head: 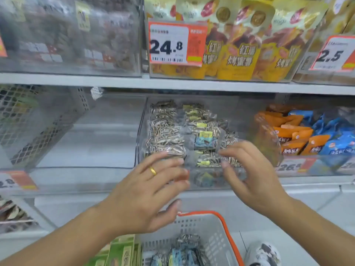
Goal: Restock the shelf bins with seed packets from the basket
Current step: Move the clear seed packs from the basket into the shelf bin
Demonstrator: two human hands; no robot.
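Shelf bin (pixel 141 131): seed packets (pixel 184 131) just beyond both hands' fingers (pixel 172 162).

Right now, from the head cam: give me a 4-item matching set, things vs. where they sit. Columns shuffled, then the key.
Things
1. seed packets
2. basket
3. ring
4. orange and blue snack packs

Places
A. on a finger of the left hand
B. bin right of the seed bin
C. below the shelf, between the forearms
D. clear middle bin, behind both hands

Pairs: 1-D, 2-C, 3-A, 4-B

The right hand hovers at the same bin's front edge, fingers loosely spread.
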